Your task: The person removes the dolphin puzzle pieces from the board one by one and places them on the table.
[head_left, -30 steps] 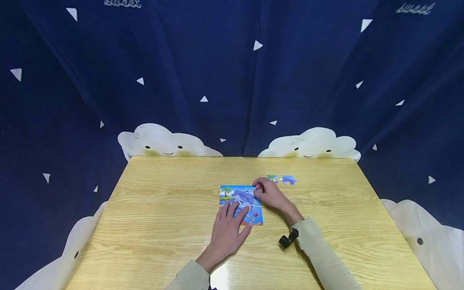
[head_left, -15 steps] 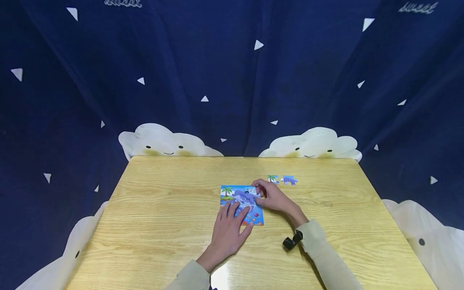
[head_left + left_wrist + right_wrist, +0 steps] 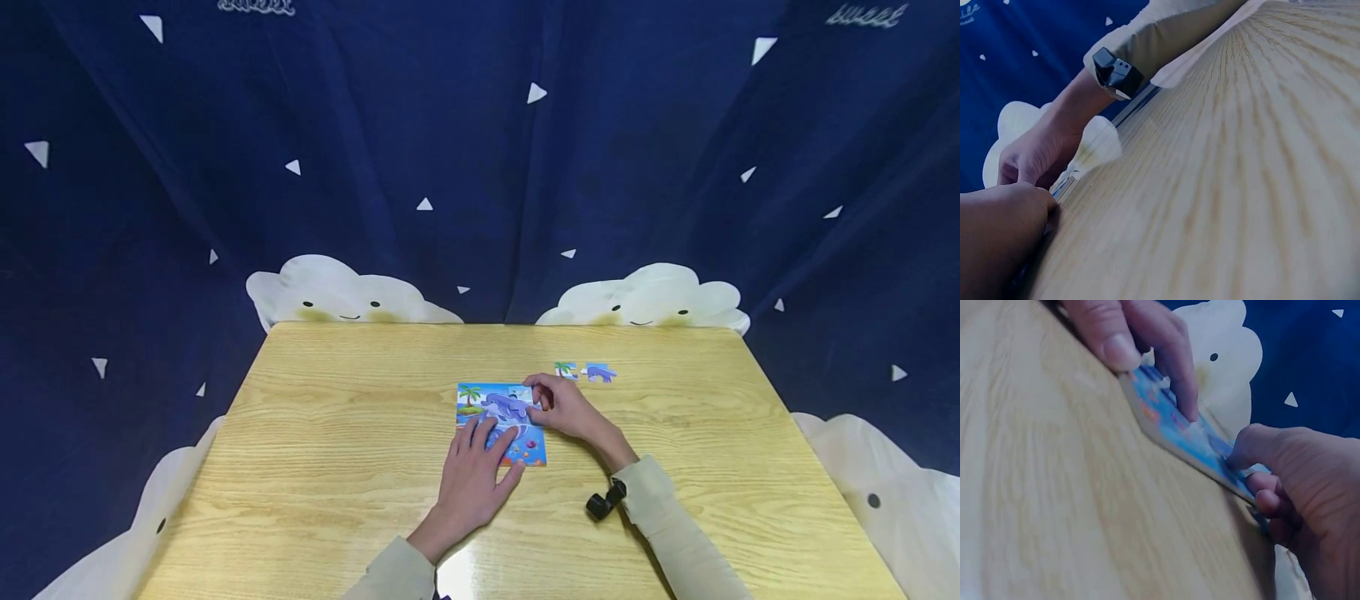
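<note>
A square dolphin jigsaw puzzle [image 3: 534,454] in a board lies mid-table in the head view. My left hand [image 3: 472,483] rests on its lower left part with spread fingers. At the upper right corner, my right hand [image 3: 566,408] pinches a puzzle piece [image 3: 517,407] between thumb and curled fingers, over the board; its far side is hidden. In the right wrist view, the right thumb [image 3: 1254,447] presses at the edge of the puzzle [image 3: 1169,434], and left fingertips touch its surface. The left wrist view shows the right hand [image 3: 1035,153] behind my left hand [image 3: 1004,225].
Behind the right hand lie a loose palm-tree puzzle piece [image 3: 566,370] and a loose dolphin puzzle piece [image 3: 600,372]. The wooden table [image 3: 337,417] reaches back to a dark blue curtain [image 3: 420,125] with white clouds. A black wrist camera [image 3: 600,505] sits on the right cuff.
The right hand shifts slightly at the puzzle's upper right corner, and the piece there seems to turn a little and sit flatter. The left hand stays put.
</note>
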Tool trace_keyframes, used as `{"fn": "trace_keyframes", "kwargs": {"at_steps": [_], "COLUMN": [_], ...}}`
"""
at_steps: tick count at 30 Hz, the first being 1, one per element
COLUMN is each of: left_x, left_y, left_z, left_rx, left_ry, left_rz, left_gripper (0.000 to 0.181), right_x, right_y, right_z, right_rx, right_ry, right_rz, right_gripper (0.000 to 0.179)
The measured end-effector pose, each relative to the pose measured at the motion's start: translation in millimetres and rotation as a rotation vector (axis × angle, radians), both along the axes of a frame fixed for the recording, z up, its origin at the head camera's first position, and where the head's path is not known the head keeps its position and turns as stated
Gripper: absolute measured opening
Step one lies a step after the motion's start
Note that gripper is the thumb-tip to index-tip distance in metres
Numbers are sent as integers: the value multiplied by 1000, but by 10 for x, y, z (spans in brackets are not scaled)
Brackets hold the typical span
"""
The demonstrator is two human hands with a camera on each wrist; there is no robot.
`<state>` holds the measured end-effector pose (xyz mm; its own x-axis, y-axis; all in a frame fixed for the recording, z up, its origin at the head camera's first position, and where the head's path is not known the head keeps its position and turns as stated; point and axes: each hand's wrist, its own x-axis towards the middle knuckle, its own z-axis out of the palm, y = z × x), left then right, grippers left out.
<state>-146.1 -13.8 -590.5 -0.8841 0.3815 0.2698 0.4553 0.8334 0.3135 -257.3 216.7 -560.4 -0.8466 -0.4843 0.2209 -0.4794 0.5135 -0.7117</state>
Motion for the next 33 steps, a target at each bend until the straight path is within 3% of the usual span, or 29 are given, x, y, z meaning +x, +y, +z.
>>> {"fn": "trace_keyframes", "kwargs": {"at_steps": [5,10,18,26,33], "left_x": [0,1,6,11,15], "left_y": [-2,-1,1,-2,2], "left_z": [-2,5,14,20,24], "left_rx": [-7,-10,8,13,18], "left_ry": [-13,-20,-6,13,6], "left_rz": [3,2,-4,-4,-13], "left_gripper": [57,57,56,56,55], "right_x": [-7,-10,6,26,177], "right_y": [41,121,328,528,585], "right_z": [-53,-65,-27,29,340], "right_rx": [-20,-61,-131,-175,-184], "right_ry": [97,137,45,22,-21], "right_rz": [-5,-11,-58,-119,-165], "right_gripper": [38,35,38,41,42]}}
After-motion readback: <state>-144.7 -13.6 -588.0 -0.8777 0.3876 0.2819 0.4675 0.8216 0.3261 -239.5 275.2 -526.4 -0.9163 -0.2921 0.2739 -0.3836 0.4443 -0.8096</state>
